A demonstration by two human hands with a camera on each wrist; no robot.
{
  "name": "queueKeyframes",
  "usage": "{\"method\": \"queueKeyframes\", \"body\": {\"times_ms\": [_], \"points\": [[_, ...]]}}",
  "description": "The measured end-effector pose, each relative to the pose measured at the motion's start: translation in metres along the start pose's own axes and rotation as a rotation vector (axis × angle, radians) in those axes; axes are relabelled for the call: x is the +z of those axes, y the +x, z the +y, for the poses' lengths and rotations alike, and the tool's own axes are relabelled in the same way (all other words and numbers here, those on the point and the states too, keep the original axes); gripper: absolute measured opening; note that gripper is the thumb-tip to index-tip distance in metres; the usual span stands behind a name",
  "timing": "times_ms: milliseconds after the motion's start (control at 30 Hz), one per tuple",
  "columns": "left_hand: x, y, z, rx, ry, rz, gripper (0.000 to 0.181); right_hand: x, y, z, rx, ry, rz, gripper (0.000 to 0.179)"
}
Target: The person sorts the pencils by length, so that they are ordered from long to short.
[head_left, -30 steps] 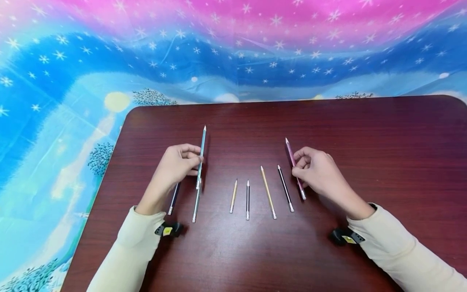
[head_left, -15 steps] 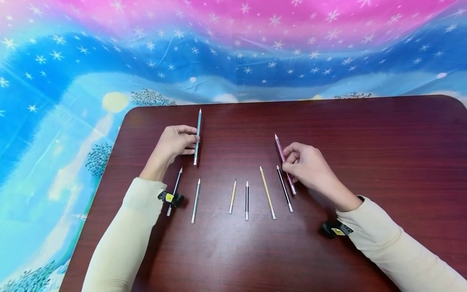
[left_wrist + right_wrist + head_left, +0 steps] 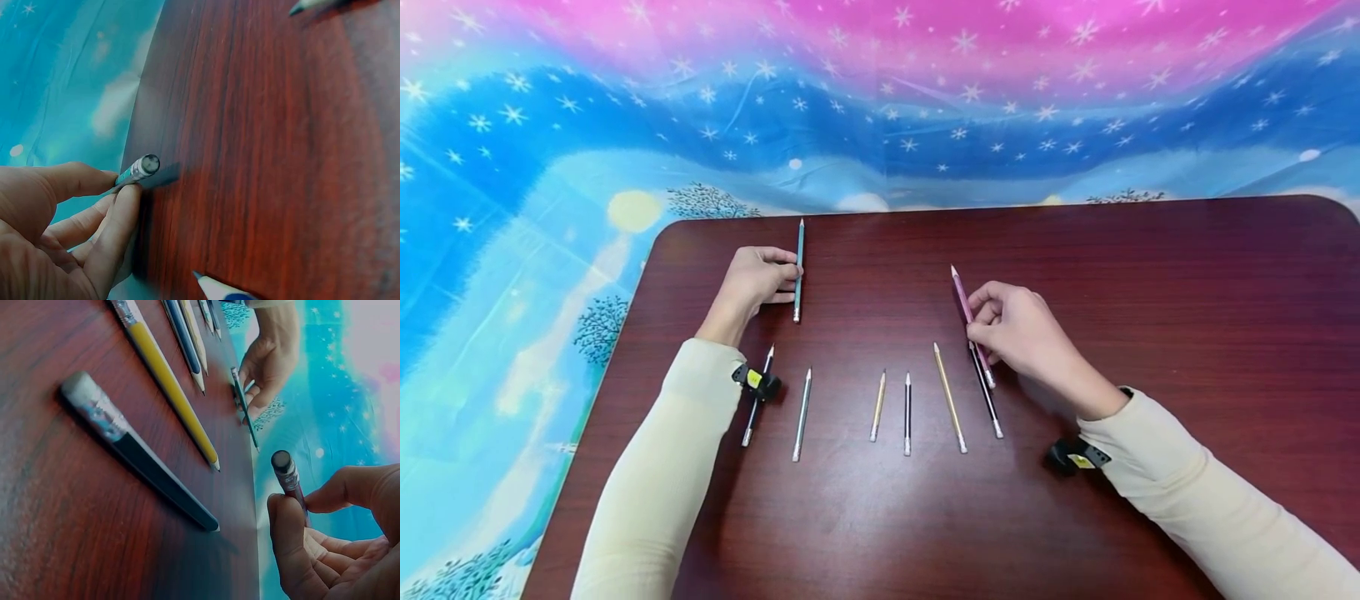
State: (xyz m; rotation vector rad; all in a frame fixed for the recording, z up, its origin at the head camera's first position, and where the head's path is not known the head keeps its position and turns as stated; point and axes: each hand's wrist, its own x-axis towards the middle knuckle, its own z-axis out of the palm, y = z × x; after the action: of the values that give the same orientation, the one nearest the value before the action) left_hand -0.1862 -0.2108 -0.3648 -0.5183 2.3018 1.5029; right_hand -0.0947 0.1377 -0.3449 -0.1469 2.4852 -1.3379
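Teal pencil (image 3: 798,293) and pink pencil (image 3: 962,296) are both sitting pinched: the teal one in my left hand (image 3: 756,277), near the far edge of the table (image 3: 865,517), the pink one in my right hand (image 3: 1021,329), its near end overlapping a black pencil (image 3: 989,406) in the head view. Five more pencils (image 3: 950,400) are lying on the table, nearer me.

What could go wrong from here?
1. The pink pencil in the right hand overlaps the rightmost black pencil in the head view; lowered there, it might knock it askew.
2. The left hand holds the teal pencil with its tip by the far edge of the table; if released, it could roll off.
3. The left wrist camera looms over the dark blue pencil; dipping might brush it.
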Motion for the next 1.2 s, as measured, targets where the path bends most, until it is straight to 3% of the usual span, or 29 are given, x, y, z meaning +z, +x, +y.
{"method": "queueKeyframes", "body": {"times_ms": [667, 1200], "points": [[0.004, 0.01, 0.012, 0.034, 0.159, 0.099, 0.023, 0.006, 0.002, 0.0, 0.003, 0.019, -0.015, 0.03], [0.001, 0.012, 0.009, 0.009, 0.114, 0.046, 0.021, 0.008, 0.002, 0.001, 0.005, 0.007, -0.021, 0.028]]}}
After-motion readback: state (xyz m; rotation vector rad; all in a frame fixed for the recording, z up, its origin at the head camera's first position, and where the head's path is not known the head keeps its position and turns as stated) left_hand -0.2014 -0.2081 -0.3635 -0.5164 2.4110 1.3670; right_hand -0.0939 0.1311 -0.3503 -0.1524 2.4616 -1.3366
